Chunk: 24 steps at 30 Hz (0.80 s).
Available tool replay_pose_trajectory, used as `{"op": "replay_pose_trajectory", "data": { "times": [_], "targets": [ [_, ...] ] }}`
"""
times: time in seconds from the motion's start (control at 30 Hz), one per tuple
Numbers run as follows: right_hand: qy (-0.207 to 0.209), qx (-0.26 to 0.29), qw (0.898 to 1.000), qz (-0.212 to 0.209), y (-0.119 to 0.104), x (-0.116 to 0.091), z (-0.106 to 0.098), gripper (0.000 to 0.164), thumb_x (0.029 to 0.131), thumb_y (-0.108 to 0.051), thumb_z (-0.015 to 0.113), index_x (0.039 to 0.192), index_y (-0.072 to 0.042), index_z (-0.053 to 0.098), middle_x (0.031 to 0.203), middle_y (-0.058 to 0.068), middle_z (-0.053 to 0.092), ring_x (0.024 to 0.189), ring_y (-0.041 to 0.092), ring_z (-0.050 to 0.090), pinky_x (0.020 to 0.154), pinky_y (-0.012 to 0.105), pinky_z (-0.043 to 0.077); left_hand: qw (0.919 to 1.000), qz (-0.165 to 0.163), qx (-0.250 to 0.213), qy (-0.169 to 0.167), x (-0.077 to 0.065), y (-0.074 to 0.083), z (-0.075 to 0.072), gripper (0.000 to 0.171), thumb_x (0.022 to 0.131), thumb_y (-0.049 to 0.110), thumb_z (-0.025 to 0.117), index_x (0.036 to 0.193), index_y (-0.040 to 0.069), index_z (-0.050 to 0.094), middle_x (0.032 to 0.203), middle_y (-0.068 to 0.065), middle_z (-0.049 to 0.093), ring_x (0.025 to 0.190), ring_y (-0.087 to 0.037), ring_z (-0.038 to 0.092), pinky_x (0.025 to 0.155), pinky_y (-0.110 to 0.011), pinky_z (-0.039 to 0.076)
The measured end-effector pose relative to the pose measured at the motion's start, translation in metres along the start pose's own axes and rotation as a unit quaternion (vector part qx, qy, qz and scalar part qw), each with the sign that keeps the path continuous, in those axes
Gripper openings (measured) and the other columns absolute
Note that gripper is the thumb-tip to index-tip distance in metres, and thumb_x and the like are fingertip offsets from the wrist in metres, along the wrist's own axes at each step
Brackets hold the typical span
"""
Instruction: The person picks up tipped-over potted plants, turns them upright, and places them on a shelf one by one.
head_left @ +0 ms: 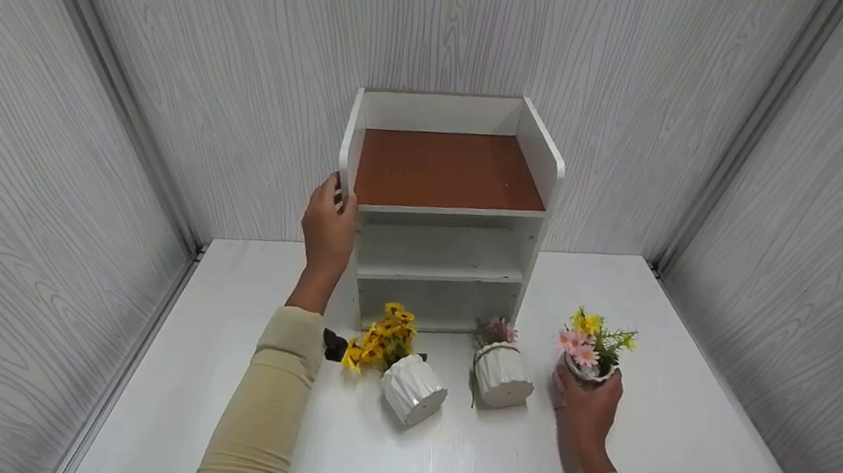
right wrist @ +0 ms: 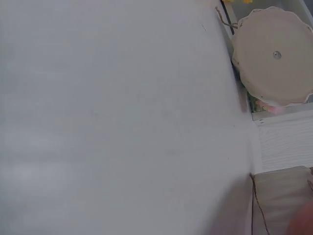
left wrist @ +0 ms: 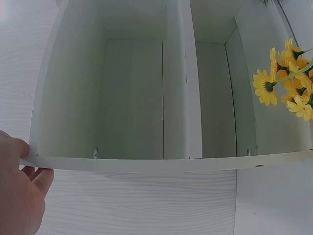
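A small white shelf unit (head_left: 439, 274) with a brown top stands at the back of the table. My left hand (head_left: 329, 229) grips the upper front edge of its left side panel; in the left wrist view, thumb and fingers (left wrist: 44, 180) lie on either side of that edge. At the right, my right hand (head_left: 592, 411) holds a white flower pot (right wrist: 276, 196) with pink and yellow artificial flowers (head_left: 583, 343), upright. Its fingers wrap around the pot. Part of this pot shows at the lower right of the right wrist view.
Two more white pots lie tipped over before the shelf unit: one with yellow flowers (head_left: 383, 339), the other a pot (head_left: 503, 376) with pinkish flowers and twine, its base facing me. Wood-grain walls (head_left: 136, 41) surround the white table (head_left: 178, 368) at the back and sides.
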State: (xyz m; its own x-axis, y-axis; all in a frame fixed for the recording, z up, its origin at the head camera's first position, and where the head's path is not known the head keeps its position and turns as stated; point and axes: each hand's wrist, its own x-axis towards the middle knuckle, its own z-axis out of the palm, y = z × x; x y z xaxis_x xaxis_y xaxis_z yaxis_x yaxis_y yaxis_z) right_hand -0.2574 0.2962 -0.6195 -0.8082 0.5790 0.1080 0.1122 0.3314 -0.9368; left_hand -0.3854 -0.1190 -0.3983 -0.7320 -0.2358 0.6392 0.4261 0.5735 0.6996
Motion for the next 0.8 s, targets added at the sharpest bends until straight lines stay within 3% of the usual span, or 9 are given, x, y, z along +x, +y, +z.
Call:
{"op": "replay_pose_trajectory", "data": {
  "times": [0.27,0.63,0.8],
  "targets": [
    [0.037,0.007,0.999,0.011,0.005,0.006,0.010,0.101,0.087,-0.050,0.075,0.159,-0.010,0.018,0.161,0.014,0.031,0.151,0.031,0.029,0.121,0.052,0.026,1.0000,-0.008,-0.005,-0.001,0.000,0.000,0.000,0.041,0.105,0.022,0.055,0.142,0.006,0.053,0.133,-0.012,0.061,0.124,-0.023,0.062,0.099,-0.034,0.054],
    [0.032,0.005,0.998,0.046,0.002,0.004,0.004,0.100,0.085,-0.060,0.072,0.160,-0.016,0.023,0.162,0.008,0.034,0.151,0.027,0.030,0.122,0.051,0.026,0.9999,-0.014,-0.009,0.000,-0.001,0.002,0.000,0.042,0.104,0.021,0.055,0.144,0.005,0.052,0.135,-0.013,0.060,0.125,-0.023,0.061,0.099,-0.035,0.054],
    [0.037,-0.009,0.999,0.009,-0.001,0.003,-0.001,0.096,0.085,-0.057,0.074,0.158,-0.015,0.028,0.159,0.009,0.039,0.149,0.028,0.034,0.119,0.053,0.029,0.9998,-0.019,-0.003,-0.002,-0.002,0.003,0.000,0.043,0.104,0.020,0.055,0.144,0.005,0.051,0.135,-0.013,0.060,0.125,-0.024,0.061,0.099,-0.035,0.054]
  ]
}}
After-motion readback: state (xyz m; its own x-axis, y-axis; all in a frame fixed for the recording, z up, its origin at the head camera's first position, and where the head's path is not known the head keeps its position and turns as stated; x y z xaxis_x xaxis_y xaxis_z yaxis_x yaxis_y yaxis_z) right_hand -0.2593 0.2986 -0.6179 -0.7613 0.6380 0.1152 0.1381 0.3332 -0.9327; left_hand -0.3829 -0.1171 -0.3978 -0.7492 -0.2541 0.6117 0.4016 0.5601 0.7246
